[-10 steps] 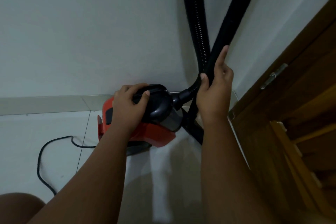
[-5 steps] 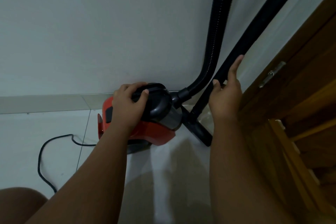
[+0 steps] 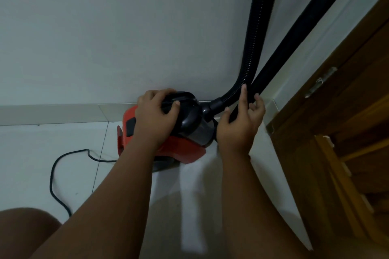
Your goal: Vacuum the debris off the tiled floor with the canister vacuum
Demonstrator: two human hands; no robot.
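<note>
**Position.** The canister vacuum [image 3: 183, 147] sits on the tiled floor [image 3: 42, 153] against the skirting, near the corner by the wooden door [image 3: 347, 122].

**Left hand.** The left hand [image 3: 154, 120] is clenched round the black carry handle [image 3: 182, 101] on top of the body.

**Right hand.** The right hand [image 3: 237, 130] is just beside the canister's front and clasps the rigid wand [image 3: 305, 21] low down. The thumb is on one side, the fingers are curled on the other, and the index finger lies straight up the tube.

**Governing relation.**
- The wand's long axis runs from this hand up and to the right, leaning along the wall.
- Its lower end is hidden behind the hand.
- The corrugated hose [image 3: 259, 27] rises from the canister's inlet and crosses the wand at the index finger.

**Judgement.** The right hand is the one placed to draw the wand off the wall along that axis, while the left steadies the canister.

**Other.** The power cord [image 3: 53, 166] trails left, well apart from the wand.
</note>
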